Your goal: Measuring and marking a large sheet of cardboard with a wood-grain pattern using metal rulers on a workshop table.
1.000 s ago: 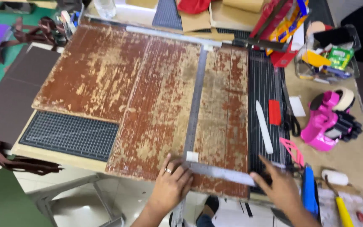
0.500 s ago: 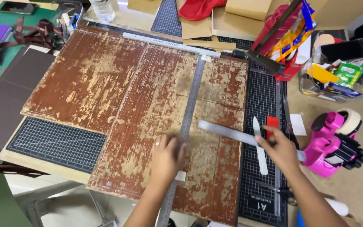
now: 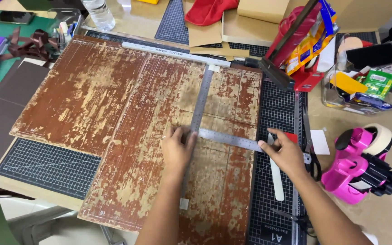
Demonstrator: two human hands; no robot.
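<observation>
Cluttered all round, the brown tabletop (image 3: 386,218) carries a black gridded cutting mat (image 3: 51,165), and on the mat lies a big worn sheet of reddish-brown distressed leather-like board (image 3: 128,136) that fills most of my working space. I press my left hand (image 3: 177,147) flat, fingers spread and unclenched, on the near end of a short steel ruler (image 3: 230,139) so it cannot slide. That ruler lies crosswise on the brown sheet, butted against a long steel straightedge (image 3: 200,102) running away from me, the two making a right angle. My right hand (image 3: 286,152) pins the ruler's other end with its fingertips, not gripping, just holding it down. Just beside that hand a white bone folder (image 3: 275,179) lies on the mat, within reach. Further right, a pink tape dispenser (image 3: 357,165) stands well apart.
</observation>
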